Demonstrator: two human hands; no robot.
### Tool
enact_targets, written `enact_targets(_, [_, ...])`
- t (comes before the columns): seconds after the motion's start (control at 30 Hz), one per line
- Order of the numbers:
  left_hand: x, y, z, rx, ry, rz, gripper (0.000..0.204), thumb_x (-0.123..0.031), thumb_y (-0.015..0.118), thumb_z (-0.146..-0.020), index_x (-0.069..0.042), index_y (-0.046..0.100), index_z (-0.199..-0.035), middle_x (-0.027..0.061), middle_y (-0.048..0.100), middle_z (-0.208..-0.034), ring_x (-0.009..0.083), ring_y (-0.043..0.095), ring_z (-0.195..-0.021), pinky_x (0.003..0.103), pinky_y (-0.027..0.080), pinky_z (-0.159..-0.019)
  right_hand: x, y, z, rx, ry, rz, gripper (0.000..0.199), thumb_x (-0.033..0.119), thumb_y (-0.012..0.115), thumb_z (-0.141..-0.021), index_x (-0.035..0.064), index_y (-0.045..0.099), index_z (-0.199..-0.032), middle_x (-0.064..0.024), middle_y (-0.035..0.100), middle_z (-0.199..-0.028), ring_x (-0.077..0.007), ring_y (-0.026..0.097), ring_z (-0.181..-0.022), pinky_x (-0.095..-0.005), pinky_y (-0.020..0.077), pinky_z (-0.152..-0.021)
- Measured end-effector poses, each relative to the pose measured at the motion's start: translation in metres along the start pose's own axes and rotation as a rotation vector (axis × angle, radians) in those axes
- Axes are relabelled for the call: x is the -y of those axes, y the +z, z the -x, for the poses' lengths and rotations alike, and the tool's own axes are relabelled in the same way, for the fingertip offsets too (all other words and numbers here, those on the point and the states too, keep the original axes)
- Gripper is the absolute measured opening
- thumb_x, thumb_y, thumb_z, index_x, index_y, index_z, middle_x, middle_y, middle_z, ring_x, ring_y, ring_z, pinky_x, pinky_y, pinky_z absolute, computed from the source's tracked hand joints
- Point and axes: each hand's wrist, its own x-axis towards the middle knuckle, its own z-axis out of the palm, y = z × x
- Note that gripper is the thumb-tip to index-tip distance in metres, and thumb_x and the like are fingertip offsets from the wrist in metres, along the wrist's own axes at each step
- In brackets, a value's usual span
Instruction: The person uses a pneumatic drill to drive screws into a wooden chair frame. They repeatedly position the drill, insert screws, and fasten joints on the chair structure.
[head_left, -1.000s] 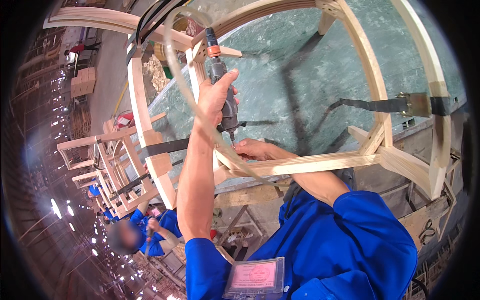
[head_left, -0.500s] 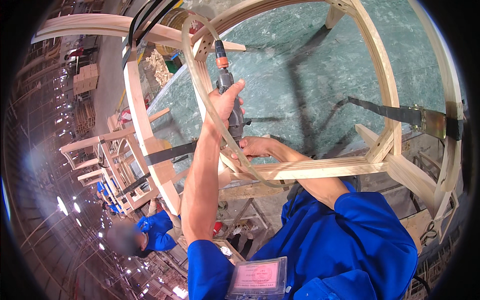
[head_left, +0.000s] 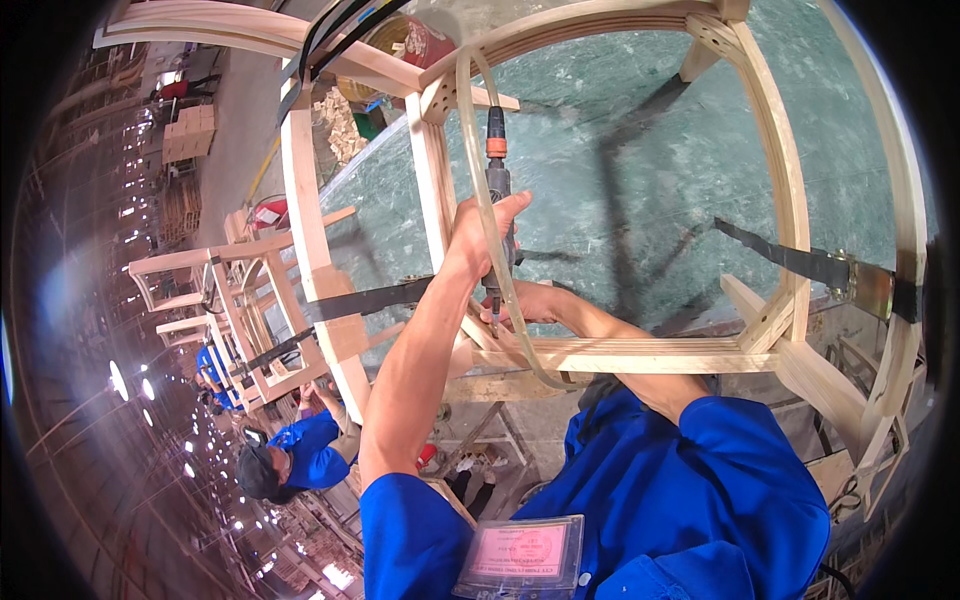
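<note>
Site: woodworking workshop. You are working over a green-topped desk [head_left: 560,175], holding a hose-fed power driver [head_left: 499,182] over a bare-wood frame [head_left: 620,352]. More frames [head_left: 228,318] are standing at left, wood pieces [head_left: 340,126] are lying piled beyond, a blue-shirted co-worker [head_left: 308,448] is working nearby, and many lamps [head_left: 118,380] are glowing far off.

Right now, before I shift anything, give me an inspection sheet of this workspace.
Surface: green tabletop, scuffed, under the wooden frame.
Job's things: driver, tip toward the frame's near-left joint; buckled black strap at right.
Clutter: wood scraps piled at far left.
Hands: left hand grips the driver; right hand beside its tip, grip unclear.
Cables: clear hose loops from the driver's rear.
Surroundings: co-worker in blue; stacked boxes; second wooden frame.
</note>
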Motion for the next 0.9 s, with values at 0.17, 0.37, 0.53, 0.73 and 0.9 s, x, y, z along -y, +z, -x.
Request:
enact_targets(0.17, [-0.001,0.000,-0.001,-0.038,0.000,-0.026,0.037,-0.033,0.080,-0.080,-0.005,0.057,-0.087,0.0047,0.057,-0.069,0.0151,0.056,-0.051,0.030,0.049,-0.046,-0.005,-0.005,-0.001,-0.016,-0.023,0.016,0.028,0.032,0.078,-0.088,0.0069,0.069,-0.079,0.0046,0.058,-0.066,-0.0053,0.045,-0.055,-0.0220,0.0361,-0.052])
enact_targets(0.37, [0.005,-0.006,0.000,-0.017,0.012,-0.032,0.038,-0.035,0.079,-0.081,-0.006,0.056,-0.086,0.0046,0.057,-0.068,0.0146,0.057,-0.051,0.030,0.049,-0.046,-0.010,-0.007,-0.001,-0.007,-0.045,0.012,0.025,0.028,0.077,-0.088,0.0051,0.071,-0.083,0.0031,0.057,-0.066,-0.0063,0.047,-0.055,-0.0226,0.0368,-0.051])
enact_targets(0.53, [0.006,-0.008,0.004,-0.002,0.027,-0.050,0.038,-0.038,0.077,-0.083,-0.007,0.055,-0.084,0.0043,0.057,-0.067,0.0144,0.058,-0.052,0.030,0.049,-0.046,-0.012,-0.013,-0.007,0.015,0.032,0.164,0.046,0.032,0.082,-0.083,0.0041,0.064,-0.113,-0.0034,0.063,-0.101,-0.0161,0.059,-0.095,-0.0335,0.0500,-0.081])
enact_targets(0.73, [0.018,-0.019,0.008,-0.038,0.007,-0.036,0.036,-0.037,0.076,-0.083,-0.008,0.055,-0.083,0.0039,0.057,-0.067,0.0146,0.058,-0.052,0.030,0.049,-0.047,-0.008,-0.006,-0.007,0.061,0.063,0.214,0.039,0.031,0.084,-0.080,0.0055,0.070,-0.105,-0.0009,0.066,-0.096,-0.0141,0.060,-0.086,-0.0310,0.0483,-0.069])
enact_targets(0.9, [0.020,-0.023,0.010,-0.021,0.012,-0.030,0.035,-0.036,0.076,-0.083,-0.007,0.056,-0.085,0.0035,0.056,-0.066,0.0147,0.057,-0.051,0.030,0.048,-0.046,-0.007,-0.003,-0.009,0.038,0.059,0.255,0.033,0.028,0.083,-0.080,0.0062,0.071,-0.101,-0.0006,0.068,-0.094,-0.0135,0.061,-0.084,-0.0296,0.0472,-0.065])
